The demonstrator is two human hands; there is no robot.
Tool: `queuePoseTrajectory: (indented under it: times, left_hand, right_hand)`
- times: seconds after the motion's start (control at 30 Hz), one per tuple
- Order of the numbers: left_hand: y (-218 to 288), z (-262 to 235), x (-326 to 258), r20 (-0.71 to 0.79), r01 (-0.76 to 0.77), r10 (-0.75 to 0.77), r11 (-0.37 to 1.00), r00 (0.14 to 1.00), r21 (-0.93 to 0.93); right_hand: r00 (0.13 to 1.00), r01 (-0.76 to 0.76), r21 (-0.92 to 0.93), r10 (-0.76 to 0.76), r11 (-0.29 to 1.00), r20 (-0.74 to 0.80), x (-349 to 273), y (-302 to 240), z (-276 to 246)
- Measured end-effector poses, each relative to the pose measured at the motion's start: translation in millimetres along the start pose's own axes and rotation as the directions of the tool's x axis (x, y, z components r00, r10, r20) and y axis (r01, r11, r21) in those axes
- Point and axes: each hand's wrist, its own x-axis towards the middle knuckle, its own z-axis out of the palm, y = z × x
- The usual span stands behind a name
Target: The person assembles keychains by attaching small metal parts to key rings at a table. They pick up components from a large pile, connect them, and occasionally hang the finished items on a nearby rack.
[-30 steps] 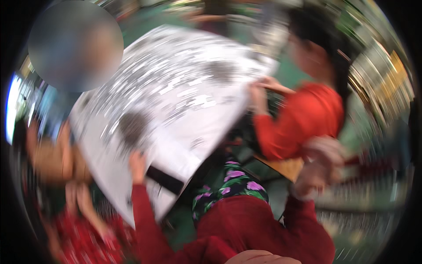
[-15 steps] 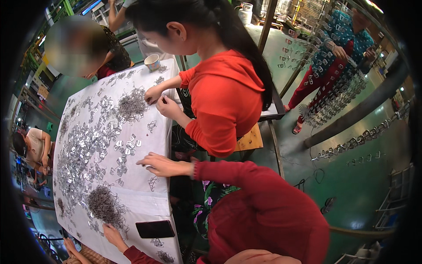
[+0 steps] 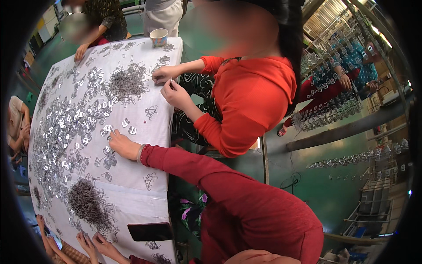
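Observation:
A white cloth-covered table (image 3: 145, 193) fills the left side. It is strewn with several small flat metal clips (image 3: 66, 132) and two heaps of thin wire pieces (image 3: 88, 204) (image 3: 127, 83). My right hand (image 3: 123, 146), in a maroon sleeve, lies flat on the cloth with its fingertips among the clips. My left hand (image 3: 104, 247) rests at the table's lower end with fingers apart. It is beside the nearer wire heap and a dark phone (image 3: 150, 231). Neither hand visibly holds anything.
A person in an orange top (image 3: 246, 101) sits beside me, handling a small piece at the table edge. Other people's hands (image 3: 83, 240) work near my left hand and at the far end. A paper cup (image 3: 158, 37) stands at the far end. Racks of hung metal parts (image 3: 334, 114) stand on the right.
The view swung from a blurred tilt to a steady look along the table. My right hand has stayed on the clips and my left hand by the wire heap.

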Motion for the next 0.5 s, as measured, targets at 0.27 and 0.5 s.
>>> queuePoseTrajectory:
  times: [0.27,0.5]
  left_hand:
    - [43,11,-30,-0.04,-0.197,0.193,0.955,0.98,-0.222]
    - [116,15,-85,-0.045,-0.278,0.306,0.781,0.951,-0.559]
  right_hand:
    - [0.993,0.073,0.134,-0.084,0.988,0.081,-20,-31,-17]
    - [0.971,-0.015,0.671,0.17,0.741,-0.166,-23,-64,-41]
